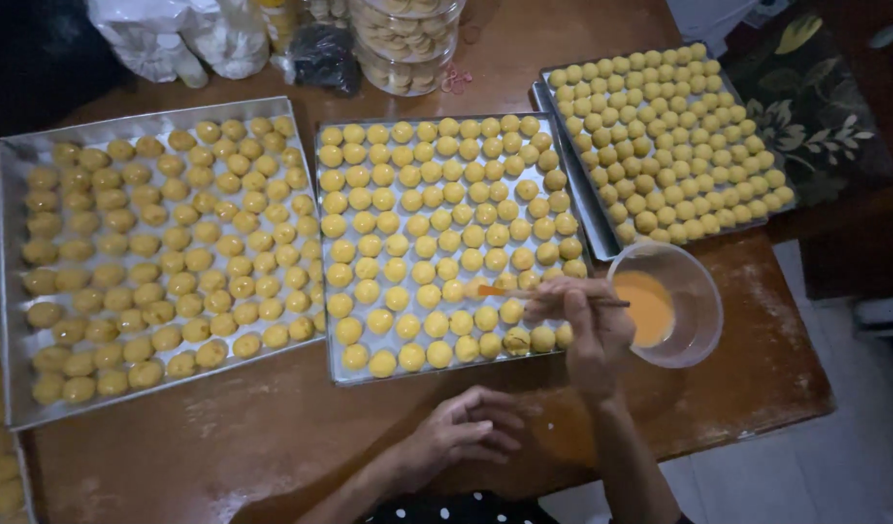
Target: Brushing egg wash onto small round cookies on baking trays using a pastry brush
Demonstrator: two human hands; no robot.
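My right hand (590,335) has its grip pinched on a thin brush (548,295) over the middle tray's (335,374) dough balls (437,233); left hand (461,430) rests loosely curled on the worktop (272,427), holding nothing. Bristles are blurry.

Thin brush (553,295) over glazed dough balls (444,243)

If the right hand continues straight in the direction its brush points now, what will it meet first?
The right hand aims the brush leftward over the middle tray. Its tip would probably meet first the yellow dough balls just left of it; height above them is unclear.
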